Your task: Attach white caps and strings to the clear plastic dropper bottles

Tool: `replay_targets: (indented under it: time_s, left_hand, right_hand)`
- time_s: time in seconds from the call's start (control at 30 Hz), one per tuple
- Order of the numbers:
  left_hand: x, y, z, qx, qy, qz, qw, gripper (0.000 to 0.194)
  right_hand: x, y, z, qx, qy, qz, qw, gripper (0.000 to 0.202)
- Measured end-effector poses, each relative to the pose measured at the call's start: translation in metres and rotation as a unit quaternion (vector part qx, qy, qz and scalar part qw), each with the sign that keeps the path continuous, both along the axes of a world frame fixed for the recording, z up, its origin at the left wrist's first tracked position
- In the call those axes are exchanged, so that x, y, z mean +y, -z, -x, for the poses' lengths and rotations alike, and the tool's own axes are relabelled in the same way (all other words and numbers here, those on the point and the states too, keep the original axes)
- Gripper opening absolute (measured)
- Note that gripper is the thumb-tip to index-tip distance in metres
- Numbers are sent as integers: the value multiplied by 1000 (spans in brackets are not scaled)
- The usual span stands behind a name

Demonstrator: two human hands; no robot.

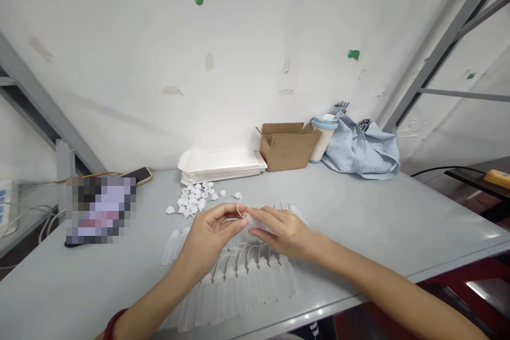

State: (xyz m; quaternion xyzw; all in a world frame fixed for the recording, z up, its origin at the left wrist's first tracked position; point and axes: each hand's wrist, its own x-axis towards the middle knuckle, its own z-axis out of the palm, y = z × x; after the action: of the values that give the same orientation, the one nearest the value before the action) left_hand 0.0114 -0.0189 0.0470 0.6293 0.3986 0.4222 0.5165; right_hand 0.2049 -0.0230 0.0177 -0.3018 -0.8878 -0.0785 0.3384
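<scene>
My right hand (287, 231) is closed around a small translucent plastic bottle (255, 221), held above the table at the middle. The fingertips of my left hand (207, 236) pinch at the bottle's mouth end, where a thin white curved tube (238, 207) sticks up. What exactly the left fingertips grip is partly hidden. Below the hands lies a row of similar translucent bottles (241, 289), each with a thin bent tube at its top. More bottles (172, 244) lie to the left, partly behind my left hand. A pile of small white caps (193, 199) sits just beyond it.
At the back stand a stack of flat white boxes (221, 166), an open cardboard box (289, 151), a lidded cup (323, 138) and a light blue cloth bag (360, 149). On the left lie a phone (142, 176) and a blurred-out device (103, 210). The grey table's (358, 297) front edge is near.
</scene>
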Motion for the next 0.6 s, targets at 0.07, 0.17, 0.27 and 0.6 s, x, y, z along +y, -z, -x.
replay_targets:
  time_s: [0.07,0.17,0.27,0.6]
  left_hand:
    - [1,-1,0,20,0,2,1000,19]
    - [1,-3,0,52,-4,7,999,19]
    - [-1,-4,-1,53,-4,16,998,20]
    - [-6,-4,-6,31,0,-5,999,21]
  right_hand:
    - [1,1,0,-6,2,-5,1000,35]
    - [1,3,1,-11,2,-20,1000,30]
    - [0,4,1,-16,5,-22,1000,28]
    - [-3,-7,6,16,28,-44,998,18]
